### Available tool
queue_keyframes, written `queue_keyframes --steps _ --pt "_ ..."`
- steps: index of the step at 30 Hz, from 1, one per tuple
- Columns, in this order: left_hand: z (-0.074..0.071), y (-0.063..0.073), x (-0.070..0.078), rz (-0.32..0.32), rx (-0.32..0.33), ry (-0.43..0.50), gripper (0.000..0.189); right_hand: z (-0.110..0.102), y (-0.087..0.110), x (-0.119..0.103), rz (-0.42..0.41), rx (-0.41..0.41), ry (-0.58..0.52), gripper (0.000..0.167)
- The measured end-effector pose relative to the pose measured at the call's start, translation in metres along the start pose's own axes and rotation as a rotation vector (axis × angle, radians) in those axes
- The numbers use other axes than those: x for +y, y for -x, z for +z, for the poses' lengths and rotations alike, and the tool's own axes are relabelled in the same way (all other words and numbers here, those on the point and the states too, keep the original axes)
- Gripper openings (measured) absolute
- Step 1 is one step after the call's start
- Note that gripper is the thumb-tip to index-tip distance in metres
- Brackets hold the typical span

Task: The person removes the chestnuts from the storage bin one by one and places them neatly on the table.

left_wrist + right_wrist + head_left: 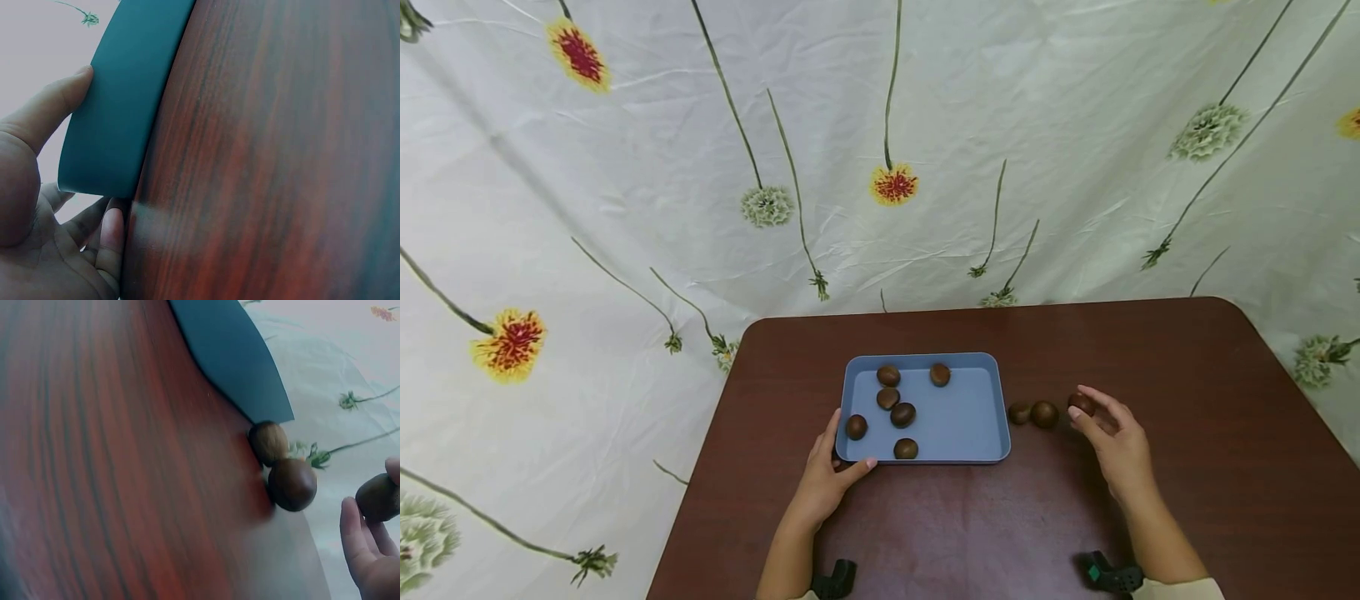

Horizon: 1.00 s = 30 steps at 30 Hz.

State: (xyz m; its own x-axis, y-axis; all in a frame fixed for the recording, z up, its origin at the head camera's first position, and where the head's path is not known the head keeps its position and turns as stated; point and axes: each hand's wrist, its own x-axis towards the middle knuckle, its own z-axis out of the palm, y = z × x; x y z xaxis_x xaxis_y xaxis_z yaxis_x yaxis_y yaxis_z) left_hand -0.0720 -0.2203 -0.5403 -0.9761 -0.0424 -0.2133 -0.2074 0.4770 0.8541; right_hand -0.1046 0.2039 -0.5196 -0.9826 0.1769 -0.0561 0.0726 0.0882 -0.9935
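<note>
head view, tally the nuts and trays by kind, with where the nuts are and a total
Blue tray: 1
Brown nuts: 9 (6 in the tray, 2 on the table beside it, 1 in the grip of the right hand)
Total: 10

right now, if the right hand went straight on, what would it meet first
In the head view, the right hand, holding a brown nut, points past the tray; the way looks free to the table's far edge, then probably the floral cloth, though depth is unclear.
</note>
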Motion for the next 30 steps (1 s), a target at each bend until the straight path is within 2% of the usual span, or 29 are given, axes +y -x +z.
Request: queue_keyframes --steps 9,14,20,30 --pt "0.000 0.000 0.000 -0.004 0.000 0.004 0.105 -0.013 -0.005 0.004 0.000 -0.061 0.374 0.060" --pt "0.000 0.000 0.001 -0.002 0.000 0.010 0.105 -0.015 -0.009 0.003 0.022 -0.125 0.517 0.060" --pt "0.000 -0.001 0.001 -0.003 0.000 0.011 0.105 -0.016 -0.015 0.007 0.037 -0.185 0.611 0.053" --pt "0.000 0.000 -0.001 -0.009 -0.011 0.008 0.104 -0.013 -0.023 0.017 0.055 -0.193 0.621 0.054"
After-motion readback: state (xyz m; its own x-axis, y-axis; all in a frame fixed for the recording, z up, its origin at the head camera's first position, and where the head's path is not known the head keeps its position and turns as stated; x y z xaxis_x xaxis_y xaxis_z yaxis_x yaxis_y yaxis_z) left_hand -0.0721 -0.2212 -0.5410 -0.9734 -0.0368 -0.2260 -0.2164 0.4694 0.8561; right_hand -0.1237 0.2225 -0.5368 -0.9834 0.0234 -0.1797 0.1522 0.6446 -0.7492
